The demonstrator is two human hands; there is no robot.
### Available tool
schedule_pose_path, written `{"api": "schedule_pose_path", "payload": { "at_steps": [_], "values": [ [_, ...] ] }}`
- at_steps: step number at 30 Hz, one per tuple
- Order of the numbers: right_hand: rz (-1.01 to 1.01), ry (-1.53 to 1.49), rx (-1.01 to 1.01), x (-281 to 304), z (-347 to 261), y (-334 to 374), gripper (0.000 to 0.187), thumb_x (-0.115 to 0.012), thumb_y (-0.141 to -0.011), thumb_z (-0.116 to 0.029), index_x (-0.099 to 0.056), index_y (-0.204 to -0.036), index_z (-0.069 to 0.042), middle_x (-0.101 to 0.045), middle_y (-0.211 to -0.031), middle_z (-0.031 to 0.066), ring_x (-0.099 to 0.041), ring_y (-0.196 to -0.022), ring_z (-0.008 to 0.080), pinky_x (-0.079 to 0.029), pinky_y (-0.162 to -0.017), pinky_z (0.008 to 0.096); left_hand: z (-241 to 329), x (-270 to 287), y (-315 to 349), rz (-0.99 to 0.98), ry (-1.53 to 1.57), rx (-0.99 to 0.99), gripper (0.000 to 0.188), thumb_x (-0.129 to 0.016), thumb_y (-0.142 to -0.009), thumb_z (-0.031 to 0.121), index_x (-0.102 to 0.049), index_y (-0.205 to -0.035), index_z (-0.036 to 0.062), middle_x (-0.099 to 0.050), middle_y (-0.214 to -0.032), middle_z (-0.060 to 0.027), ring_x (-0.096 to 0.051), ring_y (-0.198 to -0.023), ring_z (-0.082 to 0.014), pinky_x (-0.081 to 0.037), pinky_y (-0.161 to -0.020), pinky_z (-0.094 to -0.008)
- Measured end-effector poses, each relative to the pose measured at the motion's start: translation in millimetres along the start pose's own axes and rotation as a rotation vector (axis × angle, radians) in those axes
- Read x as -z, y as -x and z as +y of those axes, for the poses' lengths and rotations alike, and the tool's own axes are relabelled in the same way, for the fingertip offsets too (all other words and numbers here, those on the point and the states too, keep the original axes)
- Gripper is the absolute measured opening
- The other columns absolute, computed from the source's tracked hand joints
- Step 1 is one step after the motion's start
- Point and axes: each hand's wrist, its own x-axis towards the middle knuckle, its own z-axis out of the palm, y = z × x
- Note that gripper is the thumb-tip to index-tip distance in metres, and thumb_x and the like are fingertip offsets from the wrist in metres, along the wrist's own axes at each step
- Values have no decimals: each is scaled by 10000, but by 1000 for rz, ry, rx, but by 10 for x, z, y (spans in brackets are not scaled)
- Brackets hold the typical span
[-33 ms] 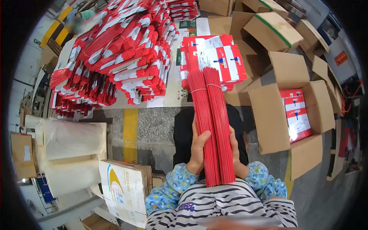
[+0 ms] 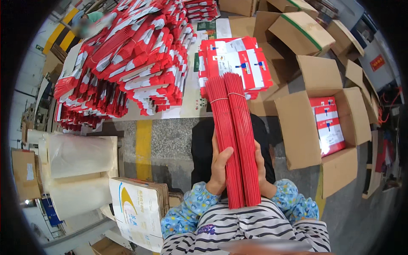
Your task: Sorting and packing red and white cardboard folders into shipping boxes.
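Observation:
Two long bundles of flat-folded red cartons stand side by side in front of my body, a left bundle (image 2: pixel 227 140) and a right bundle (image 2: pixel 244 144). Each has a thin band around its far part, and their jagged far ends point away from me. My left hand (image 2: pixel 219 168) grips the left bundle's outer side, thumb along its top. On the outer side of the right bundle is my right hand (image 2: pixel 262 170), its fingers partly hidden behind it. Together the hands squeeze the pair. Just beyond lies a stack of red-and-white flat cartons (image 2: pixel 233 63).
Large piles of red-and-white folded cartons (image 2: pixel 148 80) cover the table at the far left. At my right stands an open cardboard box (image 2: pixel 297 127) with red-and-white cartons inside. White wrapped rolls (image 2: pixel 80 157) and a white printed carton (image 2: pixel 136 212) are on the left. Another person (image 2: pixel 87 21) is at the far left.
The view has shifted very slightly. Both hands keep the same hold on the two bundles.

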Motion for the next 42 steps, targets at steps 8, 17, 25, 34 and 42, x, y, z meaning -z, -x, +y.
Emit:
{"api": "schedule_pose_path", "payload": {
  "at_steps": [8,17,25,34,42],
  "values": [
    [2,184,17,132,-18,-39,563,-368,-1021,-417,-300,-1440,-45,-421,-1378,121,-428,-1261,181,-334,-1078,344,29,217,-93,-35,-139,-11,721,-554,-898,213,-187,-1502,71,-436,-1367,-141,-492,-1207,-238,-427,-1012,-362],
    [42,711,174,155,-429,-1572,619,-701,-867,-311,-381,-1284,15,-568,-1131,177,-586,-989,206,-506,-836,339,396,370,-1323,-40,-963,-309,607,-652,-850,231,-363,-1308,-44,-550,-1213,-220,-579,-1086,-307,-465,-936,-392],
    [109,1014,112,71,-618,-2118,785,-737,-770,-324,-369,-1316,103,-605,-1063,259,-658,-903,274,-544,-754,343,612,189,-1731,-24,-1322,-383,615,-675,-801,274,-408,-1254,-44,-574,-1142,-294,-602,-1034,-421,-496,-863,-469],
    [101,903,232,139,-593,-1672,715,-759,-811,-307,-387,-1280,83,-633,-1026,221,-646,-889,243,-536,-733,341,546,117,-1534,2,-1461,-490,761,-697,-789,298,-350,-1385,-25,-531,-1174,-292,-585,-1024,-454,-493,-866,-483],
    [65,503,338,510,-145,-1322,321,-597,-942,-140,-486,-1208,1,-576,-1071,69,-552,-987,137,-456,-877,275,472,114,-1194,-238,-1496,-841,516,-662,-825,230,-554,-1309,86,-481,-1341,-177,-440,-1234,-368,-337,-1044,-478]
  ]
}}
